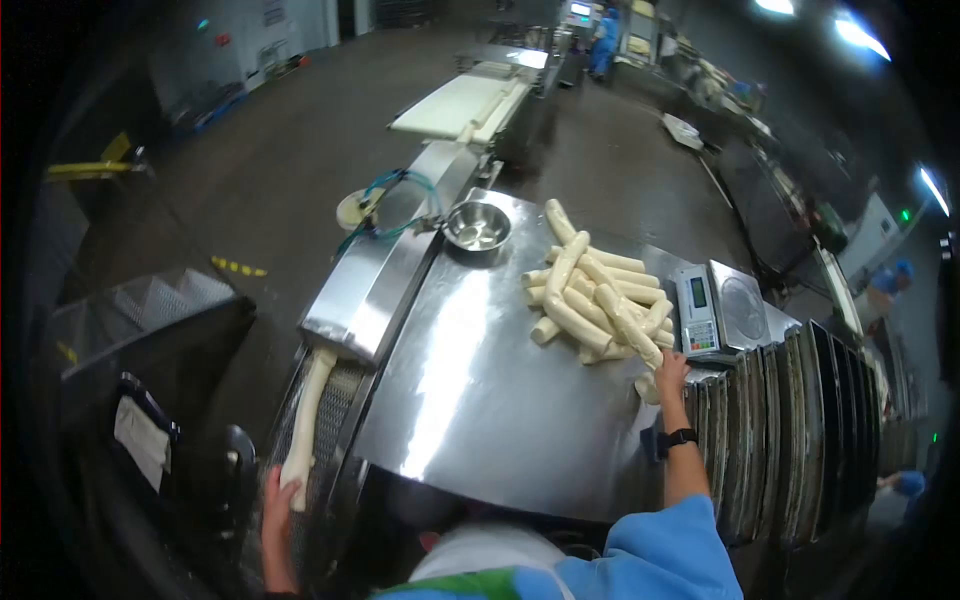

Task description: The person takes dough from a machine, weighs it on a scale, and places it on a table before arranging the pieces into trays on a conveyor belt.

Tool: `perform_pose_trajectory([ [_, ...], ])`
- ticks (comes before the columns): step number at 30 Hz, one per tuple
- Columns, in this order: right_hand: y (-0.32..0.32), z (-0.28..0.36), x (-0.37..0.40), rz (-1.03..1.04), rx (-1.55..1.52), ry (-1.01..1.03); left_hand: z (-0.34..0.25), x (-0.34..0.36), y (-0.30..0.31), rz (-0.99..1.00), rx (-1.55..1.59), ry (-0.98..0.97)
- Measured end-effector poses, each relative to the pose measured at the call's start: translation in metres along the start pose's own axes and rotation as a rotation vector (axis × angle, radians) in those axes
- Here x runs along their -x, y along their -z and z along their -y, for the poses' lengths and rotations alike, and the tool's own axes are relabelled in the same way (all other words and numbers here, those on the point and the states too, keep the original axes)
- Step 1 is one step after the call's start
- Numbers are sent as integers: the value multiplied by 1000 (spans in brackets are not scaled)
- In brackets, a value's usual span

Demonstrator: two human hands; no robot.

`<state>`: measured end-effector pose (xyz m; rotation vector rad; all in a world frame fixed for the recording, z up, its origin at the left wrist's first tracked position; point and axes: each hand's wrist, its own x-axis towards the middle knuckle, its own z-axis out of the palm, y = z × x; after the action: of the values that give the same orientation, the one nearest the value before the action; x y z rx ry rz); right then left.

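A long pale dough roll point(308, 420) comes out from under a metal cover onto a mesh conveyor at left. My left hand point(277, 505) is at its near end, with the thumb over the dough and the fingers beside it. On the steel table point(450, 400), a loose pile of pale dough rolls point(585, 290) lies crisscrossed at right. My right hand point(672, 372), wearing a dark wristband, is closed around the near end of a dough roll point(628, 322) lying on top of that pile. Its fingers are partly hidden.
A digital scale point(700, 310) stands right of the pile, beside upright stacked trays point(770, 430). A metal bowl point(477, 228) sits near the covered machine point(375, 290). Beyond is a white conveyor belt point(450, 108). A person in blue point(604, 42) stands far back.
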<state>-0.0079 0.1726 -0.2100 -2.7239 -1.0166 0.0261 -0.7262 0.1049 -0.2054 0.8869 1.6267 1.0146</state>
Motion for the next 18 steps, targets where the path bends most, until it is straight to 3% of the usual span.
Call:
perform_pose_trajectory([
  [1,10,25,16,18,10,31,-28,11,-14,28,-19,-39],
  [3,24,79,61,-11,-188,445,-74,29,-49,67,-3,-68],
  [5,15,142,126,218,-556,1023,-118,39,-84,262,82,-174],
  [7,34,212,210,387,-793,1229,-149,36,-115,452,48,-285],
  [9,60,256,273,530,-1121,1204,-168,39,-148,498,90,-234],
  [11,66,280,274,367,-1061,1318,-154,26,-168,651,197,-200],
  [12,72,285,274,490,-1162,1106,-158,29,-171,675,312,-128],
  [13,72,283,269,451,-1162,1101,-165,30,-176,705,424,-62],
  [15,61,277,245,782,-1423,645,-159,17,-182,638,259,-199],
  [16,61,273,237,806,-1487,541,-169,19,-183,549,143,-375],
  [18,66,261,225,787,-1542,532,-187,34,-199,421,-16,-605],
])
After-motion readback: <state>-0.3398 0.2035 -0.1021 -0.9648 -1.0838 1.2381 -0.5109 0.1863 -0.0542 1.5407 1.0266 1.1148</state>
